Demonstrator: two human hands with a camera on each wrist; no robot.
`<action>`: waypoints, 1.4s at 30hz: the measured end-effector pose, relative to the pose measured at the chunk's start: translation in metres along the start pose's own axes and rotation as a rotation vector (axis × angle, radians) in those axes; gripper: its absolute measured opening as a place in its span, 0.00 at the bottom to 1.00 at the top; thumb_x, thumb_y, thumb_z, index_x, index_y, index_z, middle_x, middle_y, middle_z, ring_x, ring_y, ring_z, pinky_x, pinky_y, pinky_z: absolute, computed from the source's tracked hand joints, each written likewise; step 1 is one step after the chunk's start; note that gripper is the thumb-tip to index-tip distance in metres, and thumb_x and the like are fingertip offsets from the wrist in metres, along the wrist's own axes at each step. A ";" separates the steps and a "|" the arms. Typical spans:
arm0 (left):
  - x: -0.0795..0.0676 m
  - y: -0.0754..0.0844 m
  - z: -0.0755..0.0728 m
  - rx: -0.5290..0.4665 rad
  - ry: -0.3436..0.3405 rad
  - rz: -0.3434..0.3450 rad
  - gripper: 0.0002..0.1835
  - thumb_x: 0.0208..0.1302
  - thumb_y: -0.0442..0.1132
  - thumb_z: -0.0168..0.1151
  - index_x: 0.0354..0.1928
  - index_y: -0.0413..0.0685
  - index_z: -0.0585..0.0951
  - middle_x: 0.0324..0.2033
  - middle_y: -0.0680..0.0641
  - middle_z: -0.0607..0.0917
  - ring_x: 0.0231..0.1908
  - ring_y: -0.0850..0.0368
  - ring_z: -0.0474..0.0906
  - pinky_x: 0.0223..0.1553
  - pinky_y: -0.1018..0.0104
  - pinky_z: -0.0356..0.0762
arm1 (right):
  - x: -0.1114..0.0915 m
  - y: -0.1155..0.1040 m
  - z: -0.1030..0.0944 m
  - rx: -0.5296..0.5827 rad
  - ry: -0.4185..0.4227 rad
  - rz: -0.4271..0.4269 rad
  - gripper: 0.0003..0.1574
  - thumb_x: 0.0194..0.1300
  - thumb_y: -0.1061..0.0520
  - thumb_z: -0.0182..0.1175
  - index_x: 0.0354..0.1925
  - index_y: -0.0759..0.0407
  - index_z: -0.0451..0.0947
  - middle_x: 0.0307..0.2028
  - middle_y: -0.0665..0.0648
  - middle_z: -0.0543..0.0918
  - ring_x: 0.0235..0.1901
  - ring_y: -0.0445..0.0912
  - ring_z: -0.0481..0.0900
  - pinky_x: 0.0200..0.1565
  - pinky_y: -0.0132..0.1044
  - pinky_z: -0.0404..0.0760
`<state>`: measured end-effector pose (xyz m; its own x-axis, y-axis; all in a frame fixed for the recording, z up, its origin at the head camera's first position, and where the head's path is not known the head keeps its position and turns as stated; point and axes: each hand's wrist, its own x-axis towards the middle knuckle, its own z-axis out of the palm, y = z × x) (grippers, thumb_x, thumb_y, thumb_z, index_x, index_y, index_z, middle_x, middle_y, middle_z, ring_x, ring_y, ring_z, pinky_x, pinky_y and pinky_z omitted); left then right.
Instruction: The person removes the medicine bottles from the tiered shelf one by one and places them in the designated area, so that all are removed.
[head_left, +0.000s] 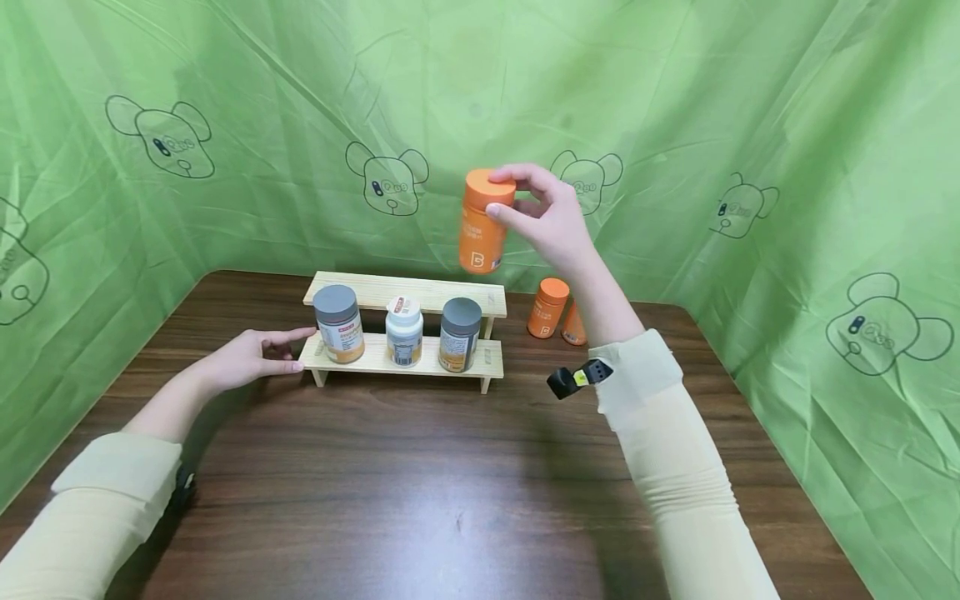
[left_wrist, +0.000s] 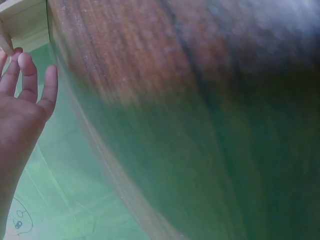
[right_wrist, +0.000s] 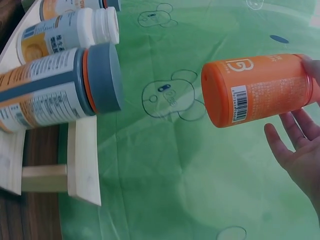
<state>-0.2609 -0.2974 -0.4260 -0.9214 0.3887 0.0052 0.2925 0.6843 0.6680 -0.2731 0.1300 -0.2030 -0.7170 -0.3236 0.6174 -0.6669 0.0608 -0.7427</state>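
Note:
My right hand (head_left: pixel 551 218) pinches an orange bottle (head_left: pixel 482 237) by its lid, holding it upright in the air above the right part of a two-tier wooden rack (head_left: pixel 405 292). In the right wrist view, the barcode and base of that orange bottle (right_wrist: pixel 257 90) show. My left hand (head_left: pixel 243 360) grips the left end of the rack's lower shelf, thumb at the front corner and index finger at the back. On this shelf stand a grey-lidded jar (head_left: pixel 341 325), a small white bottle (head_left: pixel 404 332) and another grey-lidded jar (head_left: pixel 459 335). The upper shelf is bare.
Two more orange bottles stand right of the rack: one orange bottle (head_left: pixel 548 308) shows fully, the other orange bottle (head_left: pixel 574 327) is partly behind my right forearm. A dark wooden table (head_left: pixel 420 483) lies beneath. A green curtain (head_left: pixel 285 100) surrounds its back and sides.

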 end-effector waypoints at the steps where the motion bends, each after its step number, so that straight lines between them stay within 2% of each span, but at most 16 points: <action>1: 0.000 0.000 0.000 0.000 0.000 -0.001 0.35 0.57 0.51 0.67 0.67 0.57 0.69 0.29 0.49 0.80 0.31 0.60 0.74 0.35 0.67 0.69 | -0.002 -0.001 -0.003 0.009 0.004 -0.001 0.19 0.55 0.68 0.64 0.47 0.68 0.77 0.46 0.57 0.79 0.47 0.48 0.76 0.51 0.46 0.76; 5: 0.000 0.001 -0.001 0.005 0.006 -0.006 0.35 0.57 0.52 0.67 0.66 0.56 0.69 0.33 0.48 0.82 0.35 0.60 0.75 0.38 0.69 0.70 | -0.007 -0.001 -0.015 0.038 0.023 -0.010 0.18 0.55 0.69 0.64 0.46 0.65 0.78 0.46 0.57 0.79 0.47 0.49 0.76 0.53 0.44 0.75; 7: 0.000 0.001 -0.001 -0.003 0.007 -0.005 0.35 0.57 0.52 0.67 0.66 0.55 0.69 0.38 0.47 0.83 0.40 0.59 0.76 0.41 0.70 0.70 | -0.009 0.000 -0.021 0.059 0.030 -0.016 0.18 0.55 0.69 0.63 0.46 0.64 0.79 0.45 0.56 0.79 0.46 0.49 0.75 0.53 0.43 0.75; 13: 0.002 0.005 -0.002 -0.080 -0.022 0.019 0.35 0.58 0.49 0.67 0.66 0.51 0.68 0.54 0.44 0.80 0.50 0.56 0.76 0.50 0.62 0.71 | -0.014 0.012 -0.041 0.074 0.064 -0.022 0.19 0.55 0.70 0.64 0.46 0.62 0.79 0.46 0.57 0.78 0.46 0.50 0.74 0.51 0.40 0.75; 22: 0.004 0.006 -0.005 -0.105 -0.040 0.033 0.34 0.58 0.43 0.67 0.66 0.44 0.68 0.51 0.42 0.81 0.49 0.58 0.75 0.50 0.60 0.72 | -0.025 0.022 -0.067 0.087 0.110 -0.045 0.20 0.53 0.71 0.65 0.47 0.65 0.79 0.48 0.59 0.78 0.47 0.51 0.73 0.49 0.38 0.75; 36: 0.004 0.002 -0.003 -0.082 -0.020 0.023 0.34 0.57 0.48 0.68 0.65 0.47 0.70 0.48 0.44 0.82 0.46 0.63 0.76 0.46 0.71 0.71 | -0.050 0.034 -0.104 0.108 0.153 -0.067 0.21 0.51 0.75 0.63 0.47 0.68 0.78 0.50 0.61 0.79 0.51 0.51 0.73 0.51 0.37 0.74; 42: 0.005 0.001 -0.002 -0.078 -0.017 0.029 0.34 0.57 0.48 0.67 0.65 0.47 0.69 0.48 0.44 0.82 0.47 0.61 0.76 0.46 0.74 0.70 | -0.060 0.036 -0.116 0.086 0.194 -0.069 0.20 0.52 0.74 0.63 0.46 0.71 0.77 0.49 0.61 0.79 0.52 0.52 0.73 0.52 0.37 0.74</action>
<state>-0.2657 -0.2959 -0.4234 -0.9081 0.4186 0.0138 0.2978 0.6223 0.7240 -0.2770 0.2609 -0.2367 -0.7012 -0.1357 0.7000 -0.7022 -0.0392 -0.7109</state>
